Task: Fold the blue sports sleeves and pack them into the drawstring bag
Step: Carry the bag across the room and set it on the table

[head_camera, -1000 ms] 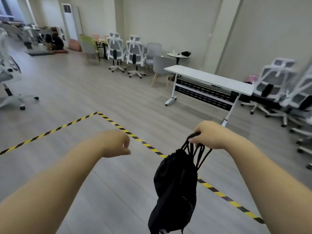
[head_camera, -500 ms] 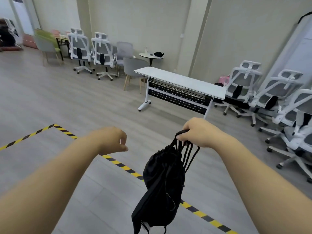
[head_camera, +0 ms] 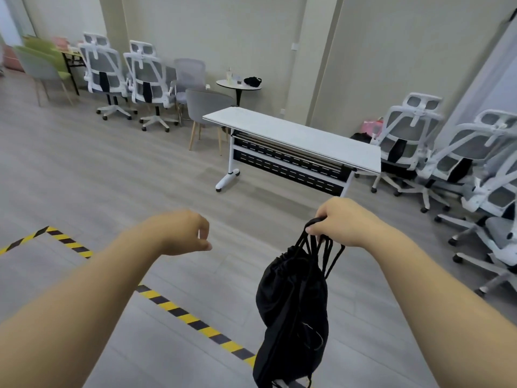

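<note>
The right hand grips the limp, seemingly light drawstring bag by its bunched cords, likely the surest hold; the left hand curls loosely, empty.

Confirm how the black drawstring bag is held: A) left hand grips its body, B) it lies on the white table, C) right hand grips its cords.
C: the right hand grips the cords, the drawstring bag hangs from them, and the left hand holds nothing.

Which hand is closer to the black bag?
Right. The right hand grips the cords of the black drawstring bag, which hangs just below it. The left hand is off to the bag's left, apart from it, holding nothing.
</note>
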Motion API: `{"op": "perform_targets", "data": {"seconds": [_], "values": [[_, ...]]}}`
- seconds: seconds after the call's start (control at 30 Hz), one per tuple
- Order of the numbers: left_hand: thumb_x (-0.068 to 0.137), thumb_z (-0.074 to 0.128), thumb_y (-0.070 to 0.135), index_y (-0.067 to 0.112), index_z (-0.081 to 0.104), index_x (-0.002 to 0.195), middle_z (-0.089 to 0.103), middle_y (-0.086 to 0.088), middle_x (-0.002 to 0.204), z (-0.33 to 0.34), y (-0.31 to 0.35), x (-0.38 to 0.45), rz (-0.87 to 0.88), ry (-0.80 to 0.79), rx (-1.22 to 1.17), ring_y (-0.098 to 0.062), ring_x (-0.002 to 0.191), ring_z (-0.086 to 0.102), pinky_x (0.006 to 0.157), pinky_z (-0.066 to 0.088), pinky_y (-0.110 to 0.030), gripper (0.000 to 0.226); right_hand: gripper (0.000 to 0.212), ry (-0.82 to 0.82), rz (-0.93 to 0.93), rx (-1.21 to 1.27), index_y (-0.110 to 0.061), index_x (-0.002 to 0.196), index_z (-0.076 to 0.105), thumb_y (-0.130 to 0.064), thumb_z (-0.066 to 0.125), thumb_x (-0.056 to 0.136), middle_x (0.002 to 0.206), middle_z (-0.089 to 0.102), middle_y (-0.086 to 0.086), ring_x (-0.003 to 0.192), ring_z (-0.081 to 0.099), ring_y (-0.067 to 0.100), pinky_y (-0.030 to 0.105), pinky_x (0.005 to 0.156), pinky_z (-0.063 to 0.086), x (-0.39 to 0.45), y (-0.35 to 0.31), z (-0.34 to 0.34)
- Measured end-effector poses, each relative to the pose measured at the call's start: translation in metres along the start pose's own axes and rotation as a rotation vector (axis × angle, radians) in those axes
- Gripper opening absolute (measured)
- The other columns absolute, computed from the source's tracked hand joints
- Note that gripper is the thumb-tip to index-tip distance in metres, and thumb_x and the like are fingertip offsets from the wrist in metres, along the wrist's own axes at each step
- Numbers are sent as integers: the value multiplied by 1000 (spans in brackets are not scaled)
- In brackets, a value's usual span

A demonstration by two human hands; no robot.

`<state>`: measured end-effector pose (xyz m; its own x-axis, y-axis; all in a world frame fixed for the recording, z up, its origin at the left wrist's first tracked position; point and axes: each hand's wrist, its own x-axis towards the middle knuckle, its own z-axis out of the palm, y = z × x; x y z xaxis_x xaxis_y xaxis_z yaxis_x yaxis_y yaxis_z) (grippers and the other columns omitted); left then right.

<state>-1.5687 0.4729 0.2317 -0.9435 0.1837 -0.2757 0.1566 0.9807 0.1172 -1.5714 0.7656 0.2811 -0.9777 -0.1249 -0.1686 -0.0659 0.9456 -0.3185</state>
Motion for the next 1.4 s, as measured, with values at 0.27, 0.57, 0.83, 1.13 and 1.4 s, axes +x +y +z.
{"op": "perform_targets", "data": {"seconds": [0.27,0.57,0.83,1.13,1.4], "values": [[82,56,54,36,56,83,63,4,103,-62,-46,192,41,-21,32,-18,92,58,83,50,-35,18,30,34,109,81,-9,68,70,-34,65,85,50,52,-2,48,48,19,28,50,39,170,17,-37],[83,55,53,37,56,83,62,4,104,-101,-63,364,87,-55,55,-17,91,58,81,51,-35,16,32,90,128,161,-1,77,65,-33,64,85,59,54,3,52,47,19,29,52,36,338,36,-67],[82,57,54,37,57,83,63,3,103,-149,-71,518,55,-34,62,-20,92,61,83,52,-36,17,33,105,48,268,-10,64,58,-34,64,86,60,55,5,54,46,21,30,55,37,507,52,-98],[86,55,51,34,59,89,63,5,105,-226,-91,670,47,14,64,-18,92,57,73,46,-31,18,36,268,-19,376,-1,75,66,-34,60,88,74,72,13,62,63,27,42,71,56,674,45,-164],[85,57,47,34,59,86,60,8,100,-315,-124,812,142,163,75,-15,92,54,73,43,-30,13,35,519,-41,560,1,72,65,-27,57,91,58,69,0,59,58,22,47,68,56,812,19,-239]]}}
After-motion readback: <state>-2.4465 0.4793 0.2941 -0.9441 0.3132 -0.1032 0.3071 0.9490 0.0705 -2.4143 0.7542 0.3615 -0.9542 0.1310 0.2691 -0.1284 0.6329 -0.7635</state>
